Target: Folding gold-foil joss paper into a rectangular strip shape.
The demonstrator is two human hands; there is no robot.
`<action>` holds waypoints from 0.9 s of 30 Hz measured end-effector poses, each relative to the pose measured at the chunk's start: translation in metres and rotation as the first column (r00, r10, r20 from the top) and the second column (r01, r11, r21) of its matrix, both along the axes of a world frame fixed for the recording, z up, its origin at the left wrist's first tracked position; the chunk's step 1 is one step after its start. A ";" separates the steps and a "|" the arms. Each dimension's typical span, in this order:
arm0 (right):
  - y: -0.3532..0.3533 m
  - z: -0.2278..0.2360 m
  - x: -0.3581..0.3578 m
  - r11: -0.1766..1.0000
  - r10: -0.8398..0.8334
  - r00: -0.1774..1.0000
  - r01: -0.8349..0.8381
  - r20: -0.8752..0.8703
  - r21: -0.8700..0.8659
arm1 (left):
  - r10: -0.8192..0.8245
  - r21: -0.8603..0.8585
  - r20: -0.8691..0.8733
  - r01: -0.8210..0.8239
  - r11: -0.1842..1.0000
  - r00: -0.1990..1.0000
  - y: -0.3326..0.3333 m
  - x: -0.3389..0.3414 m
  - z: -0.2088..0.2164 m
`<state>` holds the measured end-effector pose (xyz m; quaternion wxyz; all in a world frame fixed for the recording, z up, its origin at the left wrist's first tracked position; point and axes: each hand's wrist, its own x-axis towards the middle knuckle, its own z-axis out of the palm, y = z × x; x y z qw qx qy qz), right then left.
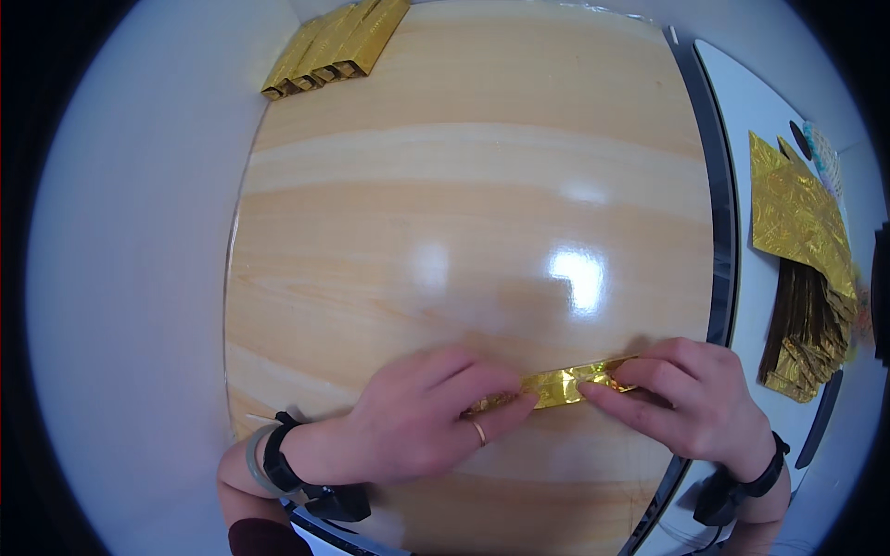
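Note:
A narrow folded strip of shiny gold foil paper (559, 387) lies crosswise near the front of the wooden tabletop. My left hand (426, 412) is closed on its left end, with thumb and fingers pinching it and covering that end. At the other end, my right hand (686, 394) pinches the strip between thumb and fingers. Only the creased middle part shows between the hands; how its ends are folded is hidden.
Several folded gold foil pieces (338, 46) stand in a row at the table's far left corner. To the right, beyond a dark edge, a pile of gold foil sheets (805, 218) lies on a white surface (732, 88). A pale wall (139, 259) borders the left side.

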<state>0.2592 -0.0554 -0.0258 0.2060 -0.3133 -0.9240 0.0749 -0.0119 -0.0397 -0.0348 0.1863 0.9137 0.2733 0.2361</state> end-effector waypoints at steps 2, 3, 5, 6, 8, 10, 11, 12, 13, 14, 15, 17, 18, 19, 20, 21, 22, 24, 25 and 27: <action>0.002 0.004 0.000 0.999 0.029 0.999 -0.029 0.029 -0.016 | 0.006 -0.086 -0.008 -0.007 0.996 1.000 0.000 0.000 0.000; 0.003 0.003 0.000 0.999 0.025 0.999 -0.024 0.026 -0.021 | 0.020 -0.105 0.025 -0.018 0.994 0.999 -0.001 0.000 -0.002; 0.005 0.003 0.000 0.996 0.058 0.998 -0.056 0.029 -0.066 | 0.033 -0.122 0.062 -0.026 0.992 0.998 -0.001 0.000 -0.004; 0.004 0.003 0.000 0.996 0.056 0.998 -0.054 0.031 -0.066 | 0.021 -0.108 0.047 -0.016 0.994 0.999 -0.001 -0.001 -0.003; 0.003 0.002 0.001 0.997 0.068 0.997 -0.066 0.042 -0.044 | 0.011 -0.090 0.036 -0.007 0.996 0.999 -0.001 0.000 -0.001; 0.002 0.002 0.001 0.997 0.070 0.997 -0.068 0.044 -0.032 | -0.012 -0.128 0.032 0.016 0.992 0.999 -0.001 0.000 0.000; 0.002 0.002 0.000 0.997 0.071 0.997 -0.070 0.043 -0.022 | -0.007 -0.125 0.031 0.011 0.992 0.999 -0.001 -0.001 0.000; 0.001 0.002 -0.001 0.997 0.075 0.996 -0.074 0.042 -0.019 | -0.037 -0.113 0.047 0.043 0.993 0.998 0.000 -0.001 -0.001; 0.001 0.003 -0.001 0.997 0.080 0.996 -0.081 0.049 0.007 | -0.069 -0.101 0.064 0.075 0.992 0.996 0.000 -0.001 -0.001; 0.000 0.004 -0.002 0.996 0.085 0.995 -0.086 0.056 0.033 | -0.066 -0.098 0.064 0.072 0.993 0.996 0.000 -0.002 -0.002; -0.001 0.003 -0.002 0.995 0.087 0.995 -0.089 0.056 0.035 | -0.101 -0.043 0.060 0.103 0.994 0.993 -0.001 -0.002 -0.004; -0.003 0.004 -0.002 0.993 0.086 0.992 -0.092 0.089 0.074 | -0.136 0.013 0.054 0.135 0.991 0.989 -0.003 -0.002 -0.004; -0.003 0.004 -0.002 0.993 0.086 0.992 -0.093 0.089 0.075 | -0.155 0.034 0.030 0.154 0.988 0.987 -0.004 -0.002 -0.003; -0.004 0.003 -0.002 0.991 0.086 0.992 -0.095 0.096 0.094 | -0.175 0.051 0.005 0.174 0.983 0.985 -0.006 -0.002 -0.003; -0.005 0.003 -0.002 0.989 0.085 0.991 -0.096 0.103 0.112 | -0.176 0.050 0.004 0.175 0.983 0.984 -0.007 -0.002 -0.002; -0.005 0.002 -0.002 0.989 0.084 0.991 -0.095 0.102 0.110 | -0.149 0.051 -0.015 0.150 0.987 0.989 -0.007 -0.002 0.000; -0.005 0.002 -0.001 0.990 0.078 0.992 -0.089 0.104 0.111 | -0.125 0.051 -0.033 0.126 0.991 0.992 -0.007 -0.001 0.001; -0.003 0.000 -0.001 0.991 0.069 0.992 -0.080 0.104 0.108 | -0.107 0.054 -0.038 0.109 0.993 0.994 -0.007 0.001 0.002; -0.003 0.000 -0.001 0.991 0.056 0.995 -0.066 0.085 0.118 | -0.089 0.059 -0.042 0.092 0.994 0.995 -0.007 0.002 0.003; -0.003 0.000 -0.002 0.992 0.038 0.997 -0.045 0.064 0.122 | -0.099 0.071 -0.045 0.102 0.992 0.994 -0.006 0.002 0.002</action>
